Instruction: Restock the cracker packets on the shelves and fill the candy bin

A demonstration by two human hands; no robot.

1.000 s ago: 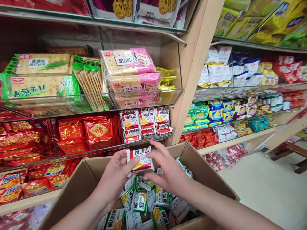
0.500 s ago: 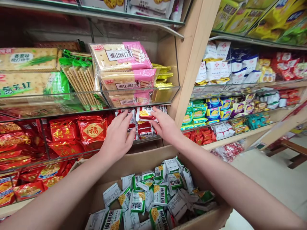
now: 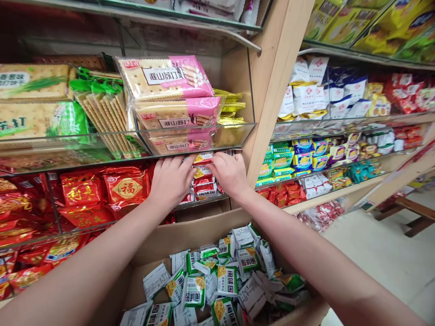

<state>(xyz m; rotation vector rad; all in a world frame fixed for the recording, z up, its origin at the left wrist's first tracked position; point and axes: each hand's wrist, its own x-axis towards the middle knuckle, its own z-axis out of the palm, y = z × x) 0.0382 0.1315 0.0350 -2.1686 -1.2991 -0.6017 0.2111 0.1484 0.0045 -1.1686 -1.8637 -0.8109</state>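
Note:
My left hand [image 3: 172, 179] and my right hand [image 3: 230, 173] reach into the lower shelf compartment on either side of a stack of small red-and-white snack packets [image 3: 204, 190]. Between my fingertips lies a top snack packet [image 3: 203, 158], its two ends held by the closed fingers of both hands. The shelf above partly hides the fingertips. Below my forearms stands a cardboard box [image 3: 190, 226] holding many loose green-and-white snack packets [image 3: 227, 278].
Just above my hands, a glass shelf lip [image 3: 200, 138] fronts pink-ended cracker packs [image 3: 176, 113]. Red foil packets [image 3: 125, 188] fill the compartment to the left. A wooden upright [image 3: 272, 90] stands close on the right, with further stocked shelves beyond.
My right hand has pushed the packet deeper onto the stack under the shelf. My left hand has come in against its other side. The view has shifted slightly.

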